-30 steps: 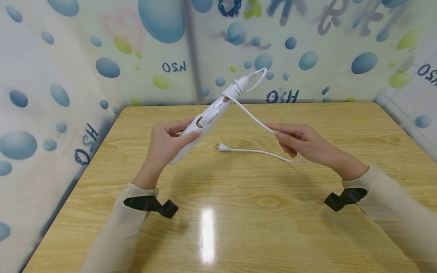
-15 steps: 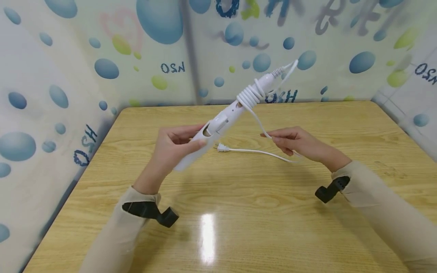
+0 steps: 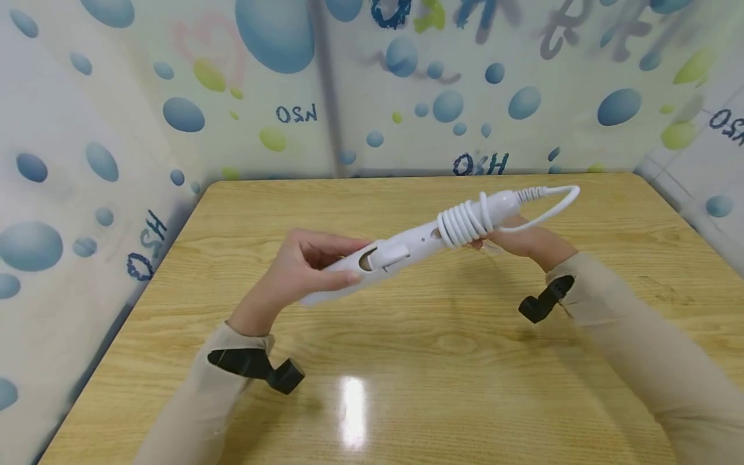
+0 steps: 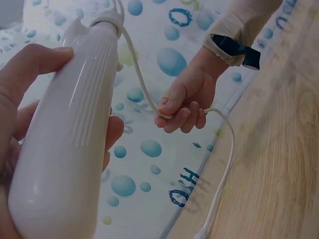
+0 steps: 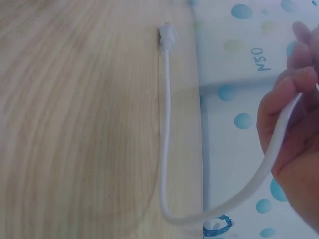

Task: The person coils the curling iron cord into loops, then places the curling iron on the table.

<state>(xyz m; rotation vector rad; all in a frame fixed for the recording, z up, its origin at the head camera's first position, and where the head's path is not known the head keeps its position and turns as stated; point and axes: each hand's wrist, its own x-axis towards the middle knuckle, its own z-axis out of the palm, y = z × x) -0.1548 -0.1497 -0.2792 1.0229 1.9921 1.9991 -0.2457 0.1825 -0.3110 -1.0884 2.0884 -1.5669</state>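
My left hand (image 3: 293, 268) grips a white corded hair iron (image 3: 407, 248) by its wider end, thumb on top, over the table. A white cord (image 3: 465, 223) is wound in several turns round its far end, which slants up to the right. My right hand (image 3: 537, 242) is partly hidden behind that end in the head view. In the left wrist view, the right hand (image 4: 184, 102) pinches the loose cord between thumb and fingers. From there the cord hangs down to the table, where its white plug (image 5: 168, 37) lies in the right wrist view.
The wooden table (image 3: 442, 387) reaches to patterned walls (image 3: 372, 84) behind and on the left. Black wrist mounts (image 3: 285, 374) stick out from both sleeves.
The hair iron has turned from steeply slanted to nearly level, its cord end coming down to the right. The right hand has moved left, behind it, and more turns of cord show.
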